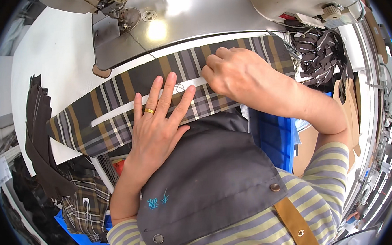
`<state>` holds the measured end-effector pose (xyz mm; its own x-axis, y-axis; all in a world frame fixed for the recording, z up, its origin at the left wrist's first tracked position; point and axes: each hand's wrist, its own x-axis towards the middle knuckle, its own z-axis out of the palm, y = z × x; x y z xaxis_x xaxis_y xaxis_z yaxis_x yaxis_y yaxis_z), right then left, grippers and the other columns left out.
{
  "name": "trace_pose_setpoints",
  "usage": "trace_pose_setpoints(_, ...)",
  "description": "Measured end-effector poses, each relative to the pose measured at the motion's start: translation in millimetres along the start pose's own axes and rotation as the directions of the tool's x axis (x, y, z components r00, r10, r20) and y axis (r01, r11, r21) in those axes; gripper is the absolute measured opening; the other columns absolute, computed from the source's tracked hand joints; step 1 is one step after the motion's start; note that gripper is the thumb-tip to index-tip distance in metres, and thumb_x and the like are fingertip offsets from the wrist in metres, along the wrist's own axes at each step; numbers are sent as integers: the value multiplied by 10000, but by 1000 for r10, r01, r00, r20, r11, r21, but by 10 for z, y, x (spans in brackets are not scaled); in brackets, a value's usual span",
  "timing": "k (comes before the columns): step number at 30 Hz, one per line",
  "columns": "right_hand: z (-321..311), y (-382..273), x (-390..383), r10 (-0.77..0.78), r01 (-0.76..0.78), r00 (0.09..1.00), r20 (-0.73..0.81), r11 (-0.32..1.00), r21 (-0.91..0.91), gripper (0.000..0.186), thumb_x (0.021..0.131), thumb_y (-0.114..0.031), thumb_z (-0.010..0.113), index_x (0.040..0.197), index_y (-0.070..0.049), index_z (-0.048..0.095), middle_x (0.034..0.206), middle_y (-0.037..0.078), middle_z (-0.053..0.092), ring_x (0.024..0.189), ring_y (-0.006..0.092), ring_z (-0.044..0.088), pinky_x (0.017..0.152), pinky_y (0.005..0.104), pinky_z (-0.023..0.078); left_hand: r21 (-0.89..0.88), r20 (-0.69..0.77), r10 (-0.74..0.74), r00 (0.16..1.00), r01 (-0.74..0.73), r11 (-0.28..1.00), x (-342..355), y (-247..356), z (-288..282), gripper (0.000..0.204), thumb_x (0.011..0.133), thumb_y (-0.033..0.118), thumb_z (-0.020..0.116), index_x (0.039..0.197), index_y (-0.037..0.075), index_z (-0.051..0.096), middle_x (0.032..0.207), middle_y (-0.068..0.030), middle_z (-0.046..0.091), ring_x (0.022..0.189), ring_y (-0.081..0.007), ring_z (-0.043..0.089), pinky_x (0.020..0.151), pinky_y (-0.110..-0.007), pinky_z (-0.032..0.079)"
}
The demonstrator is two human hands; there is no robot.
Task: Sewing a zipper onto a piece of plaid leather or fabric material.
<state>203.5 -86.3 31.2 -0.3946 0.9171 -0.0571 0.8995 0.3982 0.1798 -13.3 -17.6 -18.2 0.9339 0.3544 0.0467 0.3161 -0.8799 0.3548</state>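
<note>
— Two hands on one piece of cloth, is that right?

— Yes. A long plaid fabric strip (114, 114), grey with tan and white stripes, lies across the white worktop (57, 54) just in front of the sewing machine bed (185, 20). A narrow white band (114, 113) runs along its length.

— How does the left hand sit?

— The left hand (157, 120) lies flat and open, palm down, fingers spread over the strip and the white band, pressing it and gripping nothing. A gold ring (149, 110) shows on one finger.

— And the right?

— The right hand (238, 72) is curled, fingertips bent down onto the strip's upper part just beside the left fingertips. It seems to pinch the fabric edge, though the fingertips are hidden under the knuckles, so I cannot tell for certain.

— What else is about?

— A stack of dark brown cut pieces (39, 132) lies on the left edge of the worktop, more plaid pieces (82, 201) sit lower left, and a blue bin (275, 138) stands to the right below the strip. The person wears a grey apron (208, 180) over a striped shirt (256, 231).
</note>
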Motion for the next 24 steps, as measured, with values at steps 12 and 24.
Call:
trace_pose_setpoints(12, 149, 316, -219, 546, -302, 829, -125, 624, 721, 70, 695, -36, 615, 737, -8, 566, 645, 118, 580, 585, 266, 601, 563, 356, 475, -25, -21, -3, 1000, 2, 1000, -7, 1, 12, 851, 643, 215, 801, 1406, 227, 426, 1524, -113, 257, 1393, -319, 261, 1032, -603, 305)
trace_pose_setpoints(24, 199, 57, 58, 276, -59, 951, -140, 605, 794, 109, 750, 35, 585, 853, 1, 573, 756, 103, 584, 687, 253, 605, 616, 337, 490, 10, -34, -70, 997, 71, 997, -198, -50, -84, 807, 681, 195, 786, 1403, 208, 427, 1515, -140, 259, 1386, -344, 259, 1024, -611, 293)
